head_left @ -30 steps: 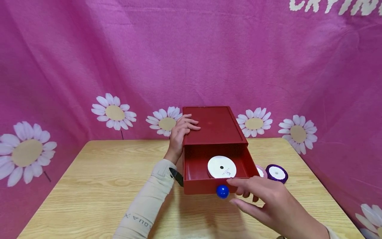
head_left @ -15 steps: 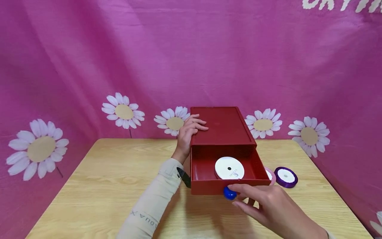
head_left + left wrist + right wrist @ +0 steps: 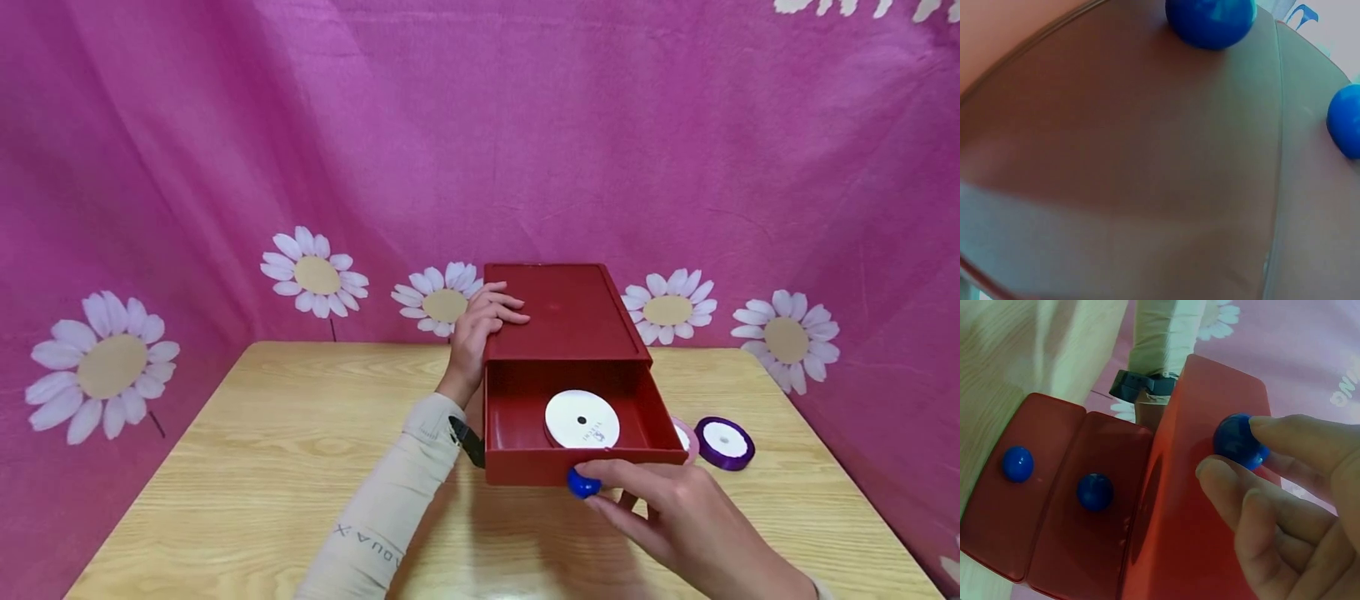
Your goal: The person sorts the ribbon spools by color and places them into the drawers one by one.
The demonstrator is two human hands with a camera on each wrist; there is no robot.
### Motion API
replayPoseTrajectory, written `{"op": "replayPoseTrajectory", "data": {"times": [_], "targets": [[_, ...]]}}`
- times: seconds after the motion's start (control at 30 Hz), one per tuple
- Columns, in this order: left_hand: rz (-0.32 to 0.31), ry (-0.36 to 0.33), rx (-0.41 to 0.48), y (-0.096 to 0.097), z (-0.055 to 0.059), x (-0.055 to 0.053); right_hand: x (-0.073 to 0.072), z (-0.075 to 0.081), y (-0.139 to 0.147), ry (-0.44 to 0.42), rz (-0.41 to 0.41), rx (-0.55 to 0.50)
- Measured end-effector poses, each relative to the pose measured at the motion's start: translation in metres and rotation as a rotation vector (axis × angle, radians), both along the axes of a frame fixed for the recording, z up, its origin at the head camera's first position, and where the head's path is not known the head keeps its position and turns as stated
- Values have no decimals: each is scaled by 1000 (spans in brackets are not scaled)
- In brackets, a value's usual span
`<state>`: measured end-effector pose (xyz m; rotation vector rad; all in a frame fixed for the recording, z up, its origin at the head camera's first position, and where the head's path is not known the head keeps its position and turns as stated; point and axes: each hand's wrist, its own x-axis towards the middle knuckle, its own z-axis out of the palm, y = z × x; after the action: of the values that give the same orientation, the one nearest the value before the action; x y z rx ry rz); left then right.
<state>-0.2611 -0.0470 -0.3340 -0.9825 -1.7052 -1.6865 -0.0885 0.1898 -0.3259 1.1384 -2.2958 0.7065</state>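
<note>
A red drawer cabinet (image 3: 564, 308) stands on the table with its top drawer (image 3: 517, 468) pulled out. Inside that drawer a white ribbon spool (image 3: 582, 418) lies flat. My right hand (image 3: 675, 517) pinches the drawer's blue knob (image 3: 583, 483) between thumb and fingers; the right wrist view shows this grip on the knob (image 3: 1240, 440) up close. On the cabinet's upper left edge rests my left hand (image 3: 476, 337), its fingers stretched over the top. The left wrist view catches drawer fronts and a blue knob (image 3: 1211, 22), but not the left fingers.
Right of the cabinet, a purple ribbon spool (image 3: 724, 442) and a partly hidden pink one (image 3: 687, 440) lie on the wooden table (image 3: 315, 433). Two lower drawers with blue knobs (image 3: 1095, 492) are closed. A pink daisy cloth (image 3: 450, 150) hangs behind.
My right hand has moved from beside the blue knob to pinching it. The camera view has shifted slightly. The left hand stays on the cabinet, and the drawer looks equally far out.
</note>
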Motion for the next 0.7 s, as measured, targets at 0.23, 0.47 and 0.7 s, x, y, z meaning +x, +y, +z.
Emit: {"op": "replayPoseTrajectory", "data": {"times": [0.23,0.47,0.7], "targets": [[15,8,-7,-4,-3,-5,3,-9,-6,-16,6,-54],[45,16,-18,-1,-22,-27,7,-12,-5,-9,-39,-58],[11,4,-23,0,1,0,10,-7,-5,-19,-75,-29]]}}
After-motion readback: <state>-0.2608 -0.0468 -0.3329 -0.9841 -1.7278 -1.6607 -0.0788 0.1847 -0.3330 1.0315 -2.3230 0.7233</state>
